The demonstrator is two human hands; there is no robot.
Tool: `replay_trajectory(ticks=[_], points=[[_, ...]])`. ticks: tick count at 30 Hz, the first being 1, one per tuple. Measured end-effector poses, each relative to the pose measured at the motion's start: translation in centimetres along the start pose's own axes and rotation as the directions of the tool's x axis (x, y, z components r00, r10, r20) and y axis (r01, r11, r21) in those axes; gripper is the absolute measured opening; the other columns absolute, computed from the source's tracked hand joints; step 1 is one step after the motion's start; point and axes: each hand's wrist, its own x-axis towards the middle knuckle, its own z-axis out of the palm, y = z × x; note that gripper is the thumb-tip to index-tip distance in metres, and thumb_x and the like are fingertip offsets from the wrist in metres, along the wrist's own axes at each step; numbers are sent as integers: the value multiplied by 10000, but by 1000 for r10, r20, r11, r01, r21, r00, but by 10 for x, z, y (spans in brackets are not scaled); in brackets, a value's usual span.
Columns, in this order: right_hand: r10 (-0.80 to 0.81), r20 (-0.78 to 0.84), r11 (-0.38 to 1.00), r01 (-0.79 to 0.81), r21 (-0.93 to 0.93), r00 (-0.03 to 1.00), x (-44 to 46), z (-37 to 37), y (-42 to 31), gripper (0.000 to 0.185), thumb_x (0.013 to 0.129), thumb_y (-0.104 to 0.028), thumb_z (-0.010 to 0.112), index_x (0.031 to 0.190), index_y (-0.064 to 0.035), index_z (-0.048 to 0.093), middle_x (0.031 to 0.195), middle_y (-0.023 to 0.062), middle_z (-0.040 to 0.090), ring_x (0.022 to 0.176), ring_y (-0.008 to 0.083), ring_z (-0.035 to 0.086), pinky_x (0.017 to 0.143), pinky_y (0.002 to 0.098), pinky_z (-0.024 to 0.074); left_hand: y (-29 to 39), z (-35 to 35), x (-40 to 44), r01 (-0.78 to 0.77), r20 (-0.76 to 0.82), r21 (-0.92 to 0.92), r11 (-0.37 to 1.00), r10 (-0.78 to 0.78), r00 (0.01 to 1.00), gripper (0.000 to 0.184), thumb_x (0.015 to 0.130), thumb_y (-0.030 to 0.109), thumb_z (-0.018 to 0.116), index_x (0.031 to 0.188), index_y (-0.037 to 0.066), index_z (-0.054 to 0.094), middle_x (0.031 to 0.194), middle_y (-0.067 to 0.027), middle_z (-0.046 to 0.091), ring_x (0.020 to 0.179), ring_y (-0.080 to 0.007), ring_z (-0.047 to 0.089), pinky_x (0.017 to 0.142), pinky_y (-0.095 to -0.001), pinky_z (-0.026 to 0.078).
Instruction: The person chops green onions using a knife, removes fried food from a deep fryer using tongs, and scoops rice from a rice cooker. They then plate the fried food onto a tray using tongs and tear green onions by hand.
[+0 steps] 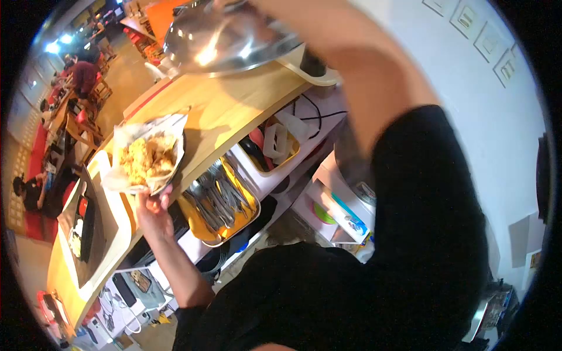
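Fried food (146,159) is held in a paper-lined dish (179,157) at the counter's edge.
The dish's near rim is clamped by the left hand (154,212), above the wooden counter (234,100). Cutlery (218,196) is gathered in a yellow tray (253,217) just beside it. Farther along, a shiny metal vessel (219,50) is neared by the right hand (221,3), mostly cut off; whether it is gripped cannot be told.
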Motion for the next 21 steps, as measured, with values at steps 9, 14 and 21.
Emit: replay_trajectory(ticks=[9,14,21], points=[[-2,-88,996,10,85,996,68,152,-51,343,815,-309,595,1090,-108,634,895,90,668,808,225,647,643,395,505,7,-26,-9,-12,129,-59,998,20,992,520,891,288,469,1250,-80,393,1038,-250,610,896,-335,654,623,-256,595],[-17,-169,990,40,133,985,77,187,-65,333,760,-262,631,1051,-101,662,861,109,680,866,254,650,722,418,508,-22,-32,-42,-76,81,133,988,66,995,376,857,258,433,1119,-8,478,875,-152,607,699,-215,620,528,-202,468],[79,-196,978,-38,203,977,41,161,-67,189,732,-178,648,872,-72,715,834,102,686,832,262,657,642,468,515,-55,34,-76,-269,567,159,950,135,812,308,857,274,588,774,-13,514,618,-102,531,501,-138,489,485,-217,406]])
